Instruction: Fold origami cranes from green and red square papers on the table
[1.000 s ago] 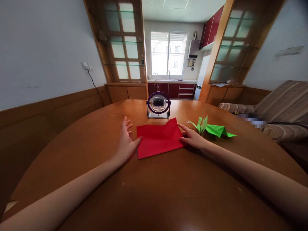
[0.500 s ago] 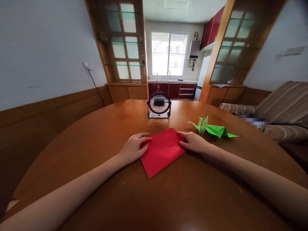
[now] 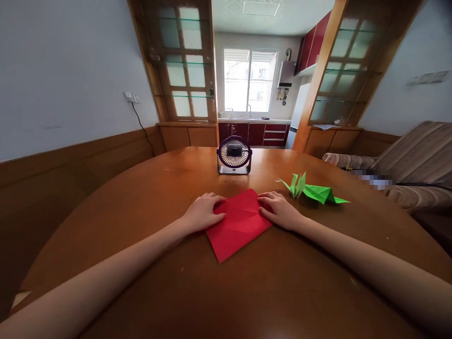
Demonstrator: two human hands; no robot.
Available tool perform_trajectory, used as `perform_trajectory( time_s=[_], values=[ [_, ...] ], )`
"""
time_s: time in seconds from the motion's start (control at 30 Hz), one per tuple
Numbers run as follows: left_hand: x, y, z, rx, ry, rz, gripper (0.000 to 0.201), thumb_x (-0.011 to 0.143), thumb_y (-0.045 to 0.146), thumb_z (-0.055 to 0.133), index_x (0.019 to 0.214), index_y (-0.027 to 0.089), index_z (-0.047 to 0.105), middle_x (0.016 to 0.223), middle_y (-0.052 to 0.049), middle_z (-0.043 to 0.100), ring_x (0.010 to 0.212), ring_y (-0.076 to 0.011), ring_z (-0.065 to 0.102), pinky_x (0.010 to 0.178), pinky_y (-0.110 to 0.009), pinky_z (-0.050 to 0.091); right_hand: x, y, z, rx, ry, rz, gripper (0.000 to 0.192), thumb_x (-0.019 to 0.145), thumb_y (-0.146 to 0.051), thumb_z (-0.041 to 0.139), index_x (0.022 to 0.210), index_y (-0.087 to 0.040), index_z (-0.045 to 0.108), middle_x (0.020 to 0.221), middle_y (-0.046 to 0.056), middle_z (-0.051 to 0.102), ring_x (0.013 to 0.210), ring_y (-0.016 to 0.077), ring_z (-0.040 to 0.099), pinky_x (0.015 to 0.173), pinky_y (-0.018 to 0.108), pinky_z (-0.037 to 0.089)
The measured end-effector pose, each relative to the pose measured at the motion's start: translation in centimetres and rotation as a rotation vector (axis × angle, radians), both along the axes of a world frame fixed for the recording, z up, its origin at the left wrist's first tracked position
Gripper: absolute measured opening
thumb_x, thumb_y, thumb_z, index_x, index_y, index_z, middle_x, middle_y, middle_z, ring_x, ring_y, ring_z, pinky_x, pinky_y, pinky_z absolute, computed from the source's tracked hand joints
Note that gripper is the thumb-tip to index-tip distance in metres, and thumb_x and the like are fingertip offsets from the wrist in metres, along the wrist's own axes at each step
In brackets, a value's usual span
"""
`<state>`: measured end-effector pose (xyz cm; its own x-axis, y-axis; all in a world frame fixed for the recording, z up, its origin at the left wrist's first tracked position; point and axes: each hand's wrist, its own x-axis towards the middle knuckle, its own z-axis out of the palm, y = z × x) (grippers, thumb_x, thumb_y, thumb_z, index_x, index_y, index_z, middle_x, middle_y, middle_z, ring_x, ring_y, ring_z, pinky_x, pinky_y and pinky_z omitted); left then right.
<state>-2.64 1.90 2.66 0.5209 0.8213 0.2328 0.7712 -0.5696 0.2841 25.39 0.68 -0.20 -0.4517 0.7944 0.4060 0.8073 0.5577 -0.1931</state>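
Observation:
A folded sheet of red paper (image 3: 240, 223) lies on the wooden table in front of me, one corner pointing towards me. Faint crease lines cross its surface. My left hand (image 3: 205, 212) rests over its left edge, with thumb and forefinger apart on top of the sheet. On the opposite edge lies my right hand (image 3: 280, 210), its thumb and fingers also spread on the paper. The other fingers of both hands are partly hidden. Beyond my right hand sits a green origami figure (image 3: 318, 192) with pointed ends.
A small dark round fan (image 3: 234, 153) stands on the table (image 3: 141, 188) behind the paper. To the right is a striped armchair (image 3: 416, 155). Glass-shelved cabinets flank an opening to a kitchen with red cupboards (image 3: 256, 134).
My right thumb and fingers have shifted onto the top of the red paper near its right edge. My left hand has moved slightly inward. The paper stays almost in place.

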Motion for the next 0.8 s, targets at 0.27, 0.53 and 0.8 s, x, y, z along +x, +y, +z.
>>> perform_trajectory(
  time_s=[0.27,0.53,0.8],
  values=[
    [3.5,2.4,1.1,-0.084,0.103,0.07,0.053,0.078,0.057,0.058,0.109,0.015,0.067,0.106,-0.015,0.066,0.099,-0.0322,0.061,0.079,-0.037,0.046,0.2,0.1,0.0,0.001,0.037,0.036,0.034,0.089,-0.031,0.052,0.118,-0.016,0.062,0.121,0.013,0.064,0.112,0.0277,0.055,0.101,0.047,0.039],
    [3.4,3.1,1.4,-0.108,0.149,0.031,0.038,0.078,0.042,0.062,0.106,0.017,0.061,0.108,-0.01,0.067,0.095,-0.0262,0.063,0.073,-0.031,0.046,0.5,0.5,-0.3,-0.053,0.148,0.052,0.041,0.085,-0.031,0.058,0.123,-0.017,0.057,0.12,0.012,0.063,0.11,0.0284,0.056,0.099,0.048,0.041],
    [3.7,1.9,2.6,-0.009,0.244,0.0,0.022,0.083,0.026,0.053,0.103,0.019,0.057,0.106,-0.009,0.068,0.094,-0.0268,0.064,0.072,-0.033,0.045,-1.1,2.7,0.5,-0.356,0.786,-0.055,0.052,0.081,-0.043,0.063,0.122,-0.013,0.057,0.106,0.012,0.068,0.087,0.0197,0.064,0.078,0.034,0.05]
  ],
)
